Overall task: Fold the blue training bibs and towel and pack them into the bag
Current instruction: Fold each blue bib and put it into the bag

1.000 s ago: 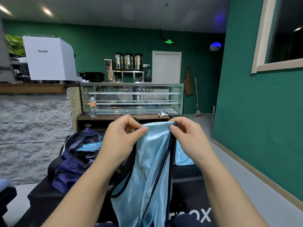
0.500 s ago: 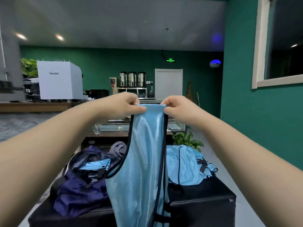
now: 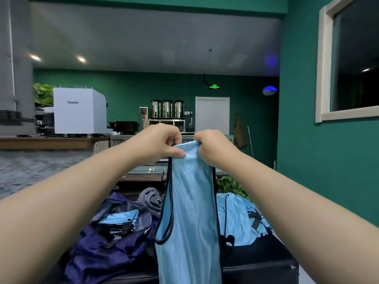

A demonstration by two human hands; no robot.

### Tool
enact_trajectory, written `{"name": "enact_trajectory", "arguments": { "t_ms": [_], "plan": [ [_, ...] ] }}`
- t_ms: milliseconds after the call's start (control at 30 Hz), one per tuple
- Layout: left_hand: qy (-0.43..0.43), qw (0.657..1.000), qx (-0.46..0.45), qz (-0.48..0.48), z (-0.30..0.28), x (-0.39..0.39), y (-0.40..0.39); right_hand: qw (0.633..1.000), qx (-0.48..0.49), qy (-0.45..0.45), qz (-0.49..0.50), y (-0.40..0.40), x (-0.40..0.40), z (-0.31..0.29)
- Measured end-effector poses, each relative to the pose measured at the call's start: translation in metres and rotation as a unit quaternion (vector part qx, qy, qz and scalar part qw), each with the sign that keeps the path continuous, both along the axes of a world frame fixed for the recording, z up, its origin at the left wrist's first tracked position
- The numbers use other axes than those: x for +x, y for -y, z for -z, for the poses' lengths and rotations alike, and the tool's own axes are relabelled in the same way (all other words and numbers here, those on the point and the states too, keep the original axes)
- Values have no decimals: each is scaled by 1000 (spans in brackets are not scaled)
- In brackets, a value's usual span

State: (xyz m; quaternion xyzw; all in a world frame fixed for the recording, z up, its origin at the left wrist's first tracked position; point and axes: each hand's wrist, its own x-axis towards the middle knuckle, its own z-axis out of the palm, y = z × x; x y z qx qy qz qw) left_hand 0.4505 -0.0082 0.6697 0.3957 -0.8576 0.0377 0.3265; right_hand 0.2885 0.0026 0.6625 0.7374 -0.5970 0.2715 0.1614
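A light blue training bib (image 3: 190,212) with black trim hangs straight down in front of me. My left hand (image 3: 158,143) pinches its top left corner and my right hand (image 3: 213,146) grips its top right corner, both held up at chest height. Below on the left lies an open dark navy bag (image 3: 102,251) with a folded blue bib (image 3: 121,219) inside. A grey towel (image 3: 150,198) lies bunched at the bag's far edge. A pile of unfolded blue bibs (image 3: 240,220) sits to the right.
Everything rests on a black bench (image 3: 258,261) whose right edge drops to the floor. Behind stand a glass display counter (image 3: 143,173), a leafy plant (image 3: 231,185), a white coffee machine (image 3: 79,110) on a wooden bar, and a green wall on the right.
Both hands have lifted the bib from low over the bench to chest height with arms stretched out. My view has tilted upward, and the hands have bunched the top edge closer together.
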Motion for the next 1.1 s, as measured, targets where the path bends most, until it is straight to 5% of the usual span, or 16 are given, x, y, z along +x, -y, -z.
{"name": "enact_trajectory", "arguments": {
  "t_ms": [200,533,800,933,1100],
  "plan": [
    [17,1000,-4,-10,3,11,2,959,91,227,-141,-6,2,5],
    [-31,995,-94,7,16,8,9,967,62,178,-172,-3,-5,8],
    [-45,997,-60,-5,22,0,7,962,74,188,-184,-2,-12,8],
    [-32,999,16,-1,21,-3,9,962,74,189,-183,-1,-14,11],
    [-200,954,200,98,29,-8,6,955,34,236,-178,1,-16,11]
  ]
}}
